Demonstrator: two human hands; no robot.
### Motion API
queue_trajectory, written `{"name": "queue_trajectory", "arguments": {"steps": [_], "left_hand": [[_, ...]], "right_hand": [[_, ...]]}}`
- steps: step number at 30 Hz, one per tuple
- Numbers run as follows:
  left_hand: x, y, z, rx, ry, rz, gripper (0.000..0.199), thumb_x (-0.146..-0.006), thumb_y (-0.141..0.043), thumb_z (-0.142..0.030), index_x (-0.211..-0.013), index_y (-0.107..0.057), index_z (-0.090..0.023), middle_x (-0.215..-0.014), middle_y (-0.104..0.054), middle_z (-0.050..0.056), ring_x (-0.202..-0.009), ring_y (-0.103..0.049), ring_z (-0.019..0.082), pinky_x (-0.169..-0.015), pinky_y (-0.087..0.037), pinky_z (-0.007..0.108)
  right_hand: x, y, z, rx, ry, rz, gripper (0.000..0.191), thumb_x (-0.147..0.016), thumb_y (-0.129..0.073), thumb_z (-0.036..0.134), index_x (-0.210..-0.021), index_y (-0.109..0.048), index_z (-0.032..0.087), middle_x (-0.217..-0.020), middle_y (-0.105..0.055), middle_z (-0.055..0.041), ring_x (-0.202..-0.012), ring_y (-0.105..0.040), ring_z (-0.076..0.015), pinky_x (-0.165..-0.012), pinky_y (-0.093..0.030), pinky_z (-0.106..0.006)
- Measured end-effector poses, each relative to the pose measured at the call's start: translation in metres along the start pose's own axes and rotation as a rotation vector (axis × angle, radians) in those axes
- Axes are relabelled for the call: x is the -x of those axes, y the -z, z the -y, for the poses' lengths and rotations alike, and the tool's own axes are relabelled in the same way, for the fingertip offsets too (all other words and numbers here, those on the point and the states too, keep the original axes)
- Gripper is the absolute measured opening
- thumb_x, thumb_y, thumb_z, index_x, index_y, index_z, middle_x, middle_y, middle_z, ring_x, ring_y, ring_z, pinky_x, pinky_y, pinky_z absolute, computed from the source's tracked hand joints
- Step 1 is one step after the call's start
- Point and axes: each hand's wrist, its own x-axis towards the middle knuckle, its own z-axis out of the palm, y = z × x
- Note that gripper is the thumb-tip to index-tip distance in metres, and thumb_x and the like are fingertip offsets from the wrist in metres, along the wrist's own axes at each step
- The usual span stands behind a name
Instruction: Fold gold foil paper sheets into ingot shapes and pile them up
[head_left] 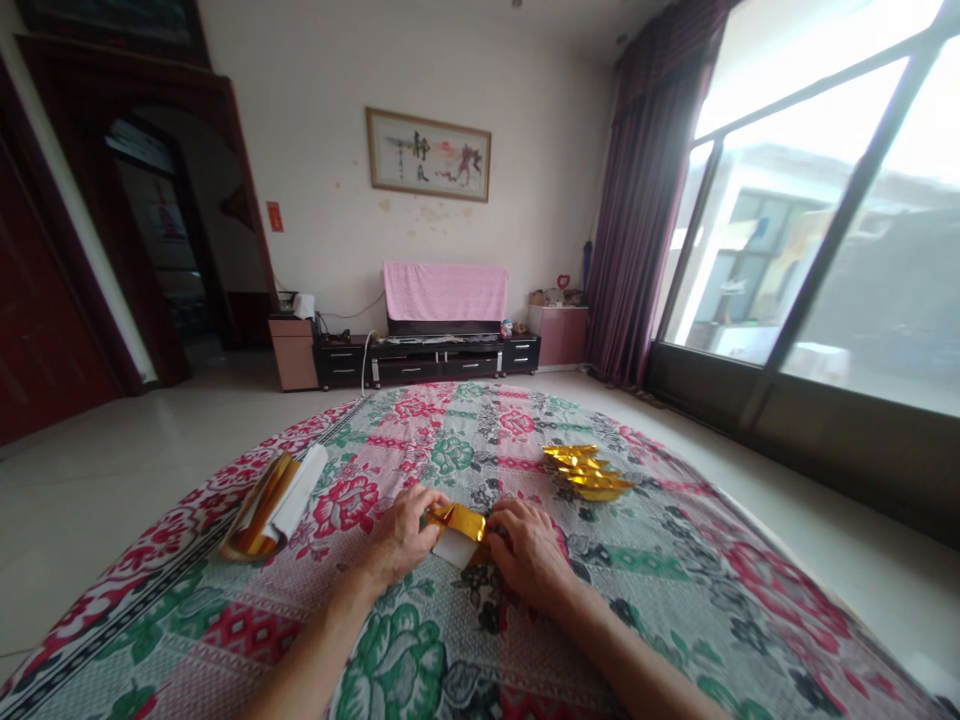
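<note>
A sheet of gold foil paper (463,520) with a white underside lies partly folded on the patterned cloth in front of me. My left hand (411,525) pinches its left end between thumb and fingers. At the opposite end, my right hand (519,545) grips the paper with curled fingers, which partly hide that edge. To the right sits a group of folded gold foil pieces (589,472), pointed at their ends and overlapping. On the left rests a loosely rolled stack of gold and white paper sheets (276,505), apart from both hands.
The floral cloth (397,660) covers a wide rounded surface. Beyond it stands a low black TV cabinet (442,362) with a pink cloth (446,290) draped over an object on top. A purple curtain (637,220) and large windows are at the right, a dark doorway at the left.
</note>
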Motion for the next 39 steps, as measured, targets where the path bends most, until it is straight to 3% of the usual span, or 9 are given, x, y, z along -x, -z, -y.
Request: {"name": "queue_trajectory", "arguments": {"steps": [9, 14, 17, 30, 39], "left_hand": [[0.002, 0.003, -0.003, 0.053, 0.012, -0.03, 0.043, -0.067, -0.047, -0.005, -0.106, -0.057, -0.02, -0.08, -0.054, 0.0, -0.075, -0.053, 0.014, -0.073, -0.045, 0.025], [0.002, 0.008, -0.006, 0.109, -0.002, -0.066, 0.016, -0.077, -0.047, -0.014, -0.087, -0.059, -0.018, -0.081, -0.059, 0.002, -0.076, -0.056, 0.014, -0.071, -0.046, 0.024], [0.0, 0.01, -0.007, 0.112, -0.023, -0.136, 0.01, -0.081, -0.045, -0.017, -0.082, -0.055, -0.018, -0.078, -0.058, 0.003, -0.074, -0.056, 0.014, -0.069, -0.046, 0.024], [0.0, 0.009, -0.012, 0.145, -0.141, -0.248, 0.005, -0.078, -0.048, -0.018, -0.082, -0.049, -0.02, -0.089, -0.058, 0.005, -0.089, -0.057, 0.017, -0.078, -0.048, 0.027], [0.001, 0.006, -0.007, 0.105, -0.148, -0.294, 0.025, -0.065, -0.04, -0.003, -0.08, -0.049, -0.02, -0.09, -0.058, 0.004, -0.087, -0.057, 0.016, -0.073, -0.048, 0.025]], "right_hand": [[0.001, -0.001, 0.0, -0.132, 0.066, -0.02, 0.003, -0.077, -0.058, 0.017, -0.075, -0.056, 0.019, -0.088, -0.063, -0.0022, -0.084, -0.056, -0.0167, -0.079, -0.039, -0.031], [0.002, 0.001, 0.006, -0.197, 0.106, -0.036, 0.008, -0.078, -0.054, 0.012, -0.08, -0.054, 0.02, -0.078, -0.06, -0.0008, -0.073, -0.056, -0.0138, -0.067, -0.042, -0.024], [0.002, 0.002, 0.008, -0.195, 0.13, -0.074, 0.01, -0.08, -0.05, 0.01, -0.081, -0.052, 0.02, -0.077, -0.058, -0.0009, -0.071, -0.055, -0.0133, -0.065, -0.043, -0.023], [0.0, 0.006, 0.005, -0.164, 0.287, -0.238, 0.015, -0.087, -0.04, 0.01, -0.09, -0.051, 0.021, -0.097, -0.058, -0.0071, -0.088, -0.057, -0.0151, -0.076, -0.047, -0.026], [0.0, 0.008, 0.007, -0.13, 0.344, -0.28, 0.016, -0.086, -0.042, 0.01, -0.089, -0.053, 0.022, -0.101, -0.057, -0.0072, -0.092, -0.057, -0.0154, -0.079, -0.049, -0.027]]}}
